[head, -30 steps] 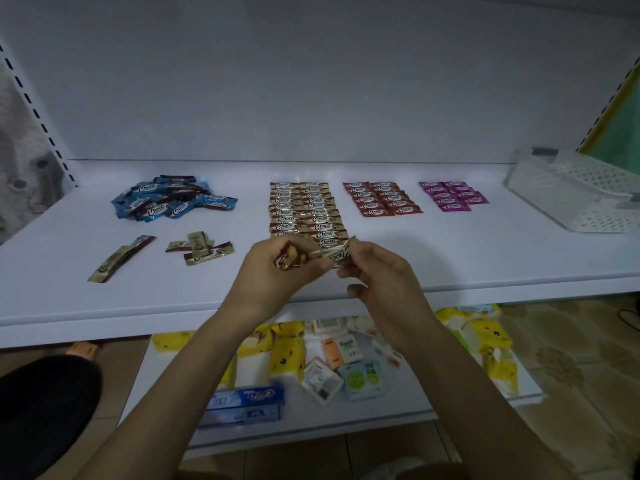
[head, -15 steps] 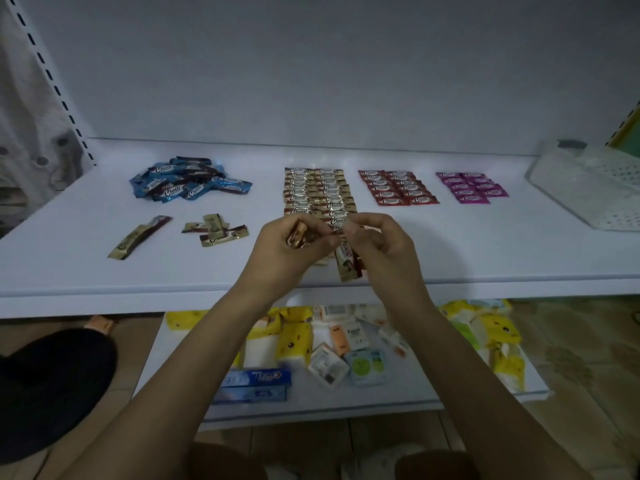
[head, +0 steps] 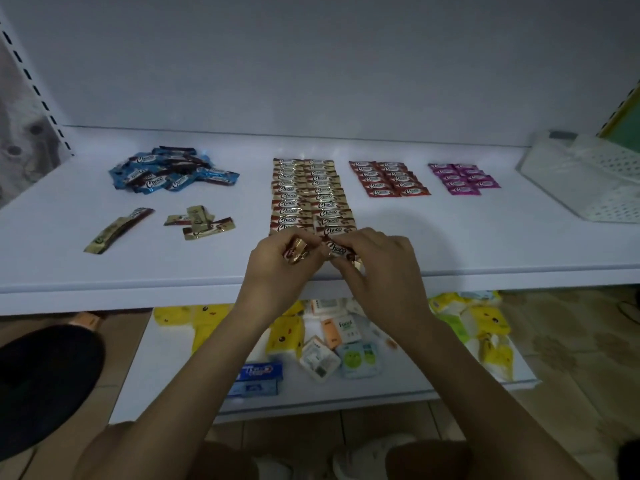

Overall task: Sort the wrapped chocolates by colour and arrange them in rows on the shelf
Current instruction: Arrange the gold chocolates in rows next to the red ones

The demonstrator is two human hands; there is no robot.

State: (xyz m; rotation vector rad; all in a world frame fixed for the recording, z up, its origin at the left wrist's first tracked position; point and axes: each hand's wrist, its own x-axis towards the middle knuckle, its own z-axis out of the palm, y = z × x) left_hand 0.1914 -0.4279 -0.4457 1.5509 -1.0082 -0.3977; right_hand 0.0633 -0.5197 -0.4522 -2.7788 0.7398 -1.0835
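Observation:
On the white shelf lie two columns of gold chocolates, red rows and pink rows. A loose blue pile sits at the left. In front of it lie a few loose gold chocolates and a gold strip. My left hand grips a bunch of gold chocolates just below the gold columns. My right hand pinches one gold chocolate beside it.
A white perforated basket lies on the shelf's right end. The lower shelf holds yellow tissue packs, small boxes and a blue toothpaste box. A dark round object is at the lower left. Slotted uprights flank the shelf.
Both hands stay together at the foot of the gold columns. The gold chocolate in my right hand has turned from hanging downward to lying level between the hands.

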